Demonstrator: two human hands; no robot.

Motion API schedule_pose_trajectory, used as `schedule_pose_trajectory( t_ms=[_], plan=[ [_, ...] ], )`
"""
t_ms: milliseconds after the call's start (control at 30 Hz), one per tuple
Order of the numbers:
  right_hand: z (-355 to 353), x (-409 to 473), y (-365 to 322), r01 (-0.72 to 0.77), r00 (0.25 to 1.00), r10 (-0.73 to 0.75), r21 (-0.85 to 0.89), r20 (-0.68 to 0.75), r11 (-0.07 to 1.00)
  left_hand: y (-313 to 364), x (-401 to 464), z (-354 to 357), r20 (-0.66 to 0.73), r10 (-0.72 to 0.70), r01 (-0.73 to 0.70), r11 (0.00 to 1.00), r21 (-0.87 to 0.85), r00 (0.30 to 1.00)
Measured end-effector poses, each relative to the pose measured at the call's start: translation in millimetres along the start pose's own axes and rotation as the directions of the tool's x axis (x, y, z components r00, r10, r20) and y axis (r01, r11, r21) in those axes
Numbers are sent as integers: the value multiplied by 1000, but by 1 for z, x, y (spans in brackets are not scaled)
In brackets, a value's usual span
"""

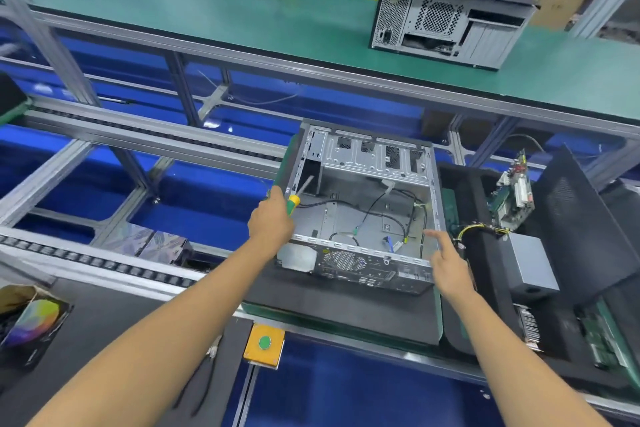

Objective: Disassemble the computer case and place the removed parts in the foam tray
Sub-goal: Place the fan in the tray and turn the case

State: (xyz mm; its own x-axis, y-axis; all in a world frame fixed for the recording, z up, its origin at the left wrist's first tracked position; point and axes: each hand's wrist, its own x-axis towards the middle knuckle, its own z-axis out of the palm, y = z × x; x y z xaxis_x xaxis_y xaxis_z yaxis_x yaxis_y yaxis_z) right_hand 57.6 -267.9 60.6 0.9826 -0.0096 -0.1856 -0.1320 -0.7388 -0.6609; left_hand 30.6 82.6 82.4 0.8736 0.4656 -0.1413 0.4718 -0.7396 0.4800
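— What did you see on the left?

— The left hand (272,218) gripped a screwdriver (294,197) by its green and yellow handle, shaft angled into the open computer case (360,208).

— And the case?

— It lay on its side on a dark mat (339,308), loose cables (381,215) inside.

— The other hand?

— The right hand (450,265) hovered at the case's right edge, forefinger out, holding nothing. Just beside it, the foam tray (485,322) held a circuit board (512,198), a grey power supply (530,263) and a black side panel (581,218).
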Motion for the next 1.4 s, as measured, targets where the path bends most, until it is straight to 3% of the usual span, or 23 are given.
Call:
schedule_pose_trajectory(
  t_ms=[200,300,367,467,500,567,667,733,833,900,1000,1100,1400],
  plan=[
    [9,7,2,-15,1000,14,-46,-28,999,4,18,-5,0,114,-113,988,103,993],
    [6,7,1,21,1000,-21,-49,2,999,-6,25,-12,106,166,-176,980,90,980],
    [6,6,-1,28,999,-29,-50,-28,998,-19,23,-16,152,209,-204,978,-44,966],
    [16,-8,-9,-19,944,-70,-264,-322,964,-38,0,-14,11,252,-237,921,-308,968],
    [21,-17,-13,16,907,-131,-279,-400,960,-45,-10,-10,-52,242,-243,897,-369,969],
    [42,-40,-21,146,869,-251,-263,-426,954,-65,-31,-1,-122,200,-234,868,-437,972],
    [94,-87,-30,414,876,-456,-240,-156,878,-101,-62,15,-92,107,-140,839,-526,990],
    [132,-115,-34,609,793,-588,-224,159,761,-122,-79,23,-66,43,-73,814,-576,997],
    [186,-150,-41,670,649,-506,-113,568,733,-146,-98,30,-28,-56,28,802,-596,998],
    [217,-168,-44,617,601,-365,-122,711,777,-162,-107,33,4,-95,78,790,-608,995],
    [253,-182,-51,612,563,-243,-201,790,764,-186,-117,37,68,-140,154,795,-587,988],
    [273,-185,-51,624,578,-175,-293,797,725,-209,-123,37,124,-181,220,799,-559,976],
    [290,-186,-57,629,640,-146,-405,754,663,-244,-129,36,163,-241,289,849,-442,957]
  ],
)
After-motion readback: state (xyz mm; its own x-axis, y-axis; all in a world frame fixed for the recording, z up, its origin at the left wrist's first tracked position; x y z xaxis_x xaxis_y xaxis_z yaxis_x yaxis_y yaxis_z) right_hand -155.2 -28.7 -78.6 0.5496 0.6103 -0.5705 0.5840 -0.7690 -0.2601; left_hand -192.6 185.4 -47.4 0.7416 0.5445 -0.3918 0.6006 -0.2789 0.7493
